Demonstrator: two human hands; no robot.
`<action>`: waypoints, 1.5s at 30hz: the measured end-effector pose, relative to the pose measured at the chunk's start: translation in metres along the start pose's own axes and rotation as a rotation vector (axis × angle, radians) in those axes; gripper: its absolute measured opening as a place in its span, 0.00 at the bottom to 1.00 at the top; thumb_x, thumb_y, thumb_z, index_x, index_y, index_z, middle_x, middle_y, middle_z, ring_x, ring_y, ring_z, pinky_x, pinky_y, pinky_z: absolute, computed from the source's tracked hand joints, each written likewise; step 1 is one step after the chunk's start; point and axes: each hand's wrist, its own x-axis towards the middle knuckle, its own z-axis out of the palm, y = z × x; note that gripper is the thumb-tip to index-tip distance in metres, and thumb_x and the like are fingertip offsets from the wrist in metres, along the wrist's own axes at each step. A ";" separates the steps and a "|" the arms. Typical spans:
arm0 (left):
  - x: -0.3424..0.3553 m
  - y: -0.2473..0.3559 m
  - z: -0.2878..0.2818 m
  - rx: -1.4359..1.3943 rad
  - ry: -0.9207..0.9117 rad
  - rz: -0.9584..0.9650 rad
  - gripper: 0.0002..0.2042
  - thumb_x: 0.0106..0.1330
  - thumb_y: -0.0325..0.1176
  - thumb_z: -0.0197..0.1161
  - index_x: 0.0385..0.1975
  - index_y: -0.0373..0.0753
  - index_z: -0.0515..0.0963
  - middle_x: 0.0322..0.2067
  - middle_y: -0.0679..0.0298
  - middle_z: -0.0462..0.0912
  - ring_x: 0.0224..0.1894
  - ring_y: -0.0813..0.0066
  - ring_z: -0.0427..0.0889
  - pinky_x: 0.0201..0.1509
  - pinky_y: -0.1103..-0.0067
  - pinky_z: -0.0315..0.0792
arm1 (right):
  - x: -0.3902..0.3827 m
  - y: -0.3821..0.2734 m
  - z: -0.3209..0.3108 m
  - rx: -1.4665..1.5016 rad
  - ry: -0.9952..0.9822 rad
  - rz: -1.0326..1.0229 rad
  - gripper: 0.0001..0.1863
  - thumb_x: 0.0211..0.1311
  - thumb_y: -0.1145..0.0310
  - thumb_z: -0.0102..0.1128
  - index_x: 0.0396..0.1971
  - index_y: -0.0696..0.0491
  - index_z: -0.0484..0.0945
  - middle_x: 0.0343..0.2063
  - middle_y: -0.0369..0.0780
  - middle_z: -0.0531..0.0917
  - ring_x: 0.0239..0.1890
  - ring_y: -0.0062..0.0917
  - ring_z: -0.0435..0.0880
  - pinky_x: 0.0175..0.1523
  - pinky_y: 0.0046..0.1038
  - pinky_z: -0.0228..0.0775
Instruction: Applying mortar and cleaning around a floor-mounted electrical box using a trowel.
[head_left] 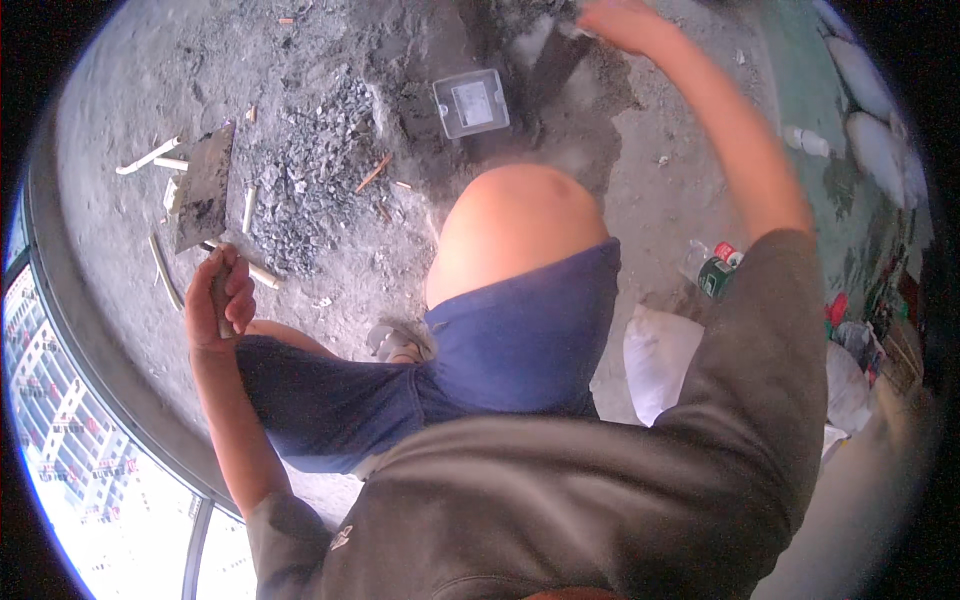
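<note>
My left hand [222, 300] is closed round the handle of a trowel [205, 185]. Its flat, roughly rectangular metal blade points away from me, smeared with dark grey material. At the far right, my outstretched right hand [628, 24] hangs over dark, damp-looking grey material [580, 95]. Its fingers are curled together at the picture's upper edge, and a whitish smear shows by the fingertips. What they hold cannot be made out. A clear rectangular plastic tub [472, 104] with a white label sits on the ground between my hands, beyond my bare knee.
Grey gravel [320, 170] spreads left of the tub, with pale pipe pieces [150, 156] around the trowel. A white sack [660, 362], a green can [714, 276] and a clear bottle [806, 141] lie to the right. A curved ledge [105, 370] and window run along the left.
</note>
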 end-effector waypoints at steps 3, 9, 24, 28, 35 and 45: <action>-0.003 0.000 0.005 0.003 -0.067 0.021 0.08 0.68 0.38 0.45 0.32 0.40 0.64 0.17 0.67 0.61 0.08 0.81 0.59 0.04 0.84 0.56 | 0.045 -0.004 0.022 -0.102 0.260 -0.136 0.06 0.49 0.63 0.55 0.24 0.43 0.82 0.32 0.33 0.84 0.43 0.29 0.80 0.51 0.40 0.64; -0.019 -0.004 0.009 -0.025 -0.024 0.082 0.08 0.68 0.38 0.44 0.31 0.41 0.62 0.16 0.67 0.60 0.06 0.80 0.57 0.03 0.83 0.56 | 0.105 -0.018 -0.012 -0.181 0.125 -0.285 0.08 0.51 0.63 0.54 0.22 0.45 0.82 0.28 0.32 0.84 0.37 0.24 0.81 0.48 0.38 0.64; -0.045 -0.006 0.024 -0.075 -0.074 0.184 0.09 0.68 0.38 0.46 0.32 0.39 0.61 0.16 0.66 0.61 0.06 0.81 0.60 0.02 0.83 0.58 | 0.158 -0.049 -0.098 -0.350 0.145 -0.326 0.06 0.46 0.63 0.57 0.20 0.43 0.83 0.27 0.32 0.84 0.34 0.24 0.82 0.51 0.33 0.59; -0.048 -0.007 0.016 -0.113 -0.101 0.194 0.09 0.68 0.38 0.47 0.33 0.39 0.61 0.16 0.66 0.61 0.06 0.81 0.59 0.02 0.83 0.58 | 0.166 -0.060 -0.108 -0.404 0.220 -0.402 0.07 0.45 0.61 0.58 0.23 0.42 0.83 0.29 0.32 0.84 0.38 0.24 0.81 0.54 0.34 0.55; -0.056 -0.007 0.012 -0.126 -0.134 0.244 0.10 0.68 0.38 0.47 0.33 0.38 0.61 0.16 0.65 0.61 0.06 0.81 0.59 0.03 0.84 0.58 | 0.139 -0.041 -0.135 -0.271 0.339 -0.637 0.09 0.48 0.58 0.56 0.19 0.42 0.83 0.26 0.29 0.83 0.39 0.24 0.77 0.63 0.40 0.48; -0.065 -0.008 0.001 -0.164 -0.193 0.264 0.09 0.68 0.37 0.46 0.34 0.37 0.60 0.17 0.65 0.62 0.07 0.80 0.59 0.03 0.83 0.58 | 0.174 -0.085 -0.099 -0.481 0.714 -0.552 0.08 0.42 0.61 0.54 0.10 0.41 0.78 0.15 0.29 0.78 0.33 0.25 0.76 0.61 0.38 0.51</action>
